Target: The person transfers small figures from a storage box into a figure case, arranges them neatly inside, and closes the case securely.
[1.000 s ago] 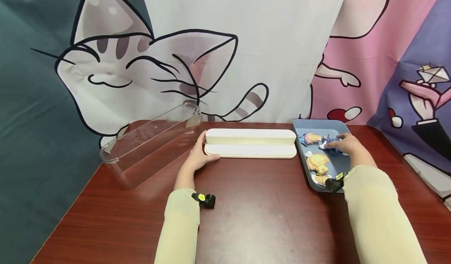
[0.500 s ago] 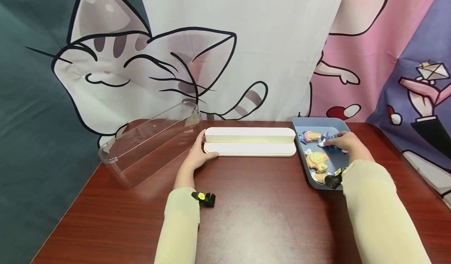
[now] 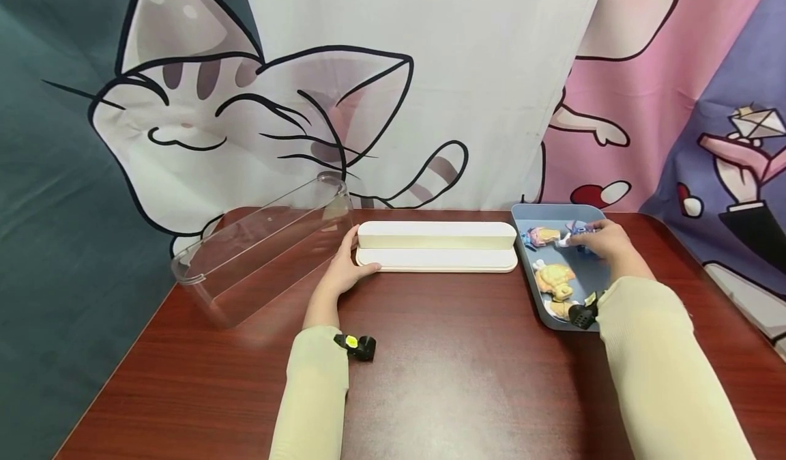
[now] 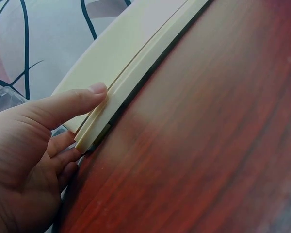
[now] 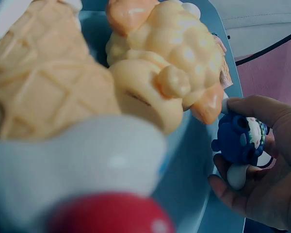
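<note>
The left hand (image 3: 344,272) grips the left end of a white two-step display base (image 3: 436,261). In the left wrist view its thumb (image 4: 80,103) lies along the edge and the other fingers curl around the end. Inside the blue-grey tray (image 3: 594,284), the right hand (image 3: 609,243) holds a small dark blue figurine (image 5: 236,140) between thumb and fingers; part of it is hidden by the hand. Close by lie a figurine with yellow and pink parts (image 3: 543,237), a bumpy yellow figurine (image 5: 177,43) and a waffle-patterned one (image 5: 53,82).
A long clear plastic cover (image 3: 264,241) stands at an angle to the left of the white base. Behind the reddish-brown table (image 3: 442,371) hangs a cartoon cloth (image 3: 491,57). Black cameras sit on both wrists.
The right hand has closed around the blue figurine and raised it slightly, shifting a little toward the back of the tray. The left hand stays on the base; the head view has shifted slightly.
</note>
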{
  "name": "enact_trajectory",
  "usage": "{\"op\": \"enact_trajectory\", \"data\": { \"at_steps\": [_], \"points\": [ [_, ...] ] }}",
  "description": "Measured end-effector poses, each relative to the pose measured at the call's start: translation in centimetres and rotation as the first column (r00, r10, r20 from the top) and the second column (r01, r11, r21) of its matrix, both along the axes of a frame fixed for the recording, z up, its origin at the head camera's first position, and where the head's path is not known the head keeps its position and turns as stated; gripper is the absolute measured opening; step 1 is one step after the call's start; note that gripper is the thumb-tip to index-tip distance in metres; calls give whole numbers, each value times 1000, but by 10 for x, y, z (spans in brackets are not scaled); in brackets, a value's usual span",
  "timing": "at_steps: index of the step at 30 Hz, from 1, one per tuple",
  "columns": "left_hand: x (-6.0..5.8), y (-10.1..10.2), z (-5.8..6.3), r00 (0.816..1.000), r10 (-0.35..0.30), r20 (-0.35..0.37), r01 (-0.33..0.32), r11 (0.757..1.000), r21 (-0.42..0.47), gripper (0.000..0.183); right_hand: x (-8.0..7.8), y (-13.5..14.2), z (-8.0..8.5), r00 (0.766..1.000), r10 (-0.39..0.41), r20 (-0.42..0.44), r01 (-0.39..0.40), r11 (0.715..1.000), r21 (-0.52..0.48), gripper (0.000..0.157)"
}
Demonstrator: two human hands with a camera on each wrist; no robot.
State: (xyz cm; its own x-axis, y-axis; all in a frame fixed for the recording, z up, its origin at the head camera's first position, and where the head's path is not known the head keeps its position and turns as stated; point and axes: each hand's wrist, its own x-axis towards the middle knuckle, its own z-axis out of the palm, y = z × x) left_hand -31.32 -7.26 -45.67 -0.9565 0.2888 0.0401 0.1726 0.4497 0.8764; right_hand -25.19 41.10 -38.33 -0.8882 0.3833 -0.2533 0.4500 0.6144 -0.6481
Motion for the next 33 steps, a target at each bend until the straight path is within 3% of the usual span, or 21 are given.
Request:
{"op": "enact_trajectory", "data": {
  "at_steps": [9,17,26,33],
  "points": [
    [0,1,2,1000,-23,-11,23,999,30,101,5,-6,14,992,-92,-91,97,994,52,72],
    [0,1,4,1000,-24,12,24,1000,20,104,8,-9,21,956,-216,-197,226,974,32,70],
    [-1,-3,2,1000,-16,-10,16,1000,4,101,3,-17,34,946,-221,-236,211,975,-70,77],
    [-3,-4,1,1000,-17,-8,17,1000,11,101,-3,-27,42,934,-187,-305,179,982,-55,75]
  ]
}}
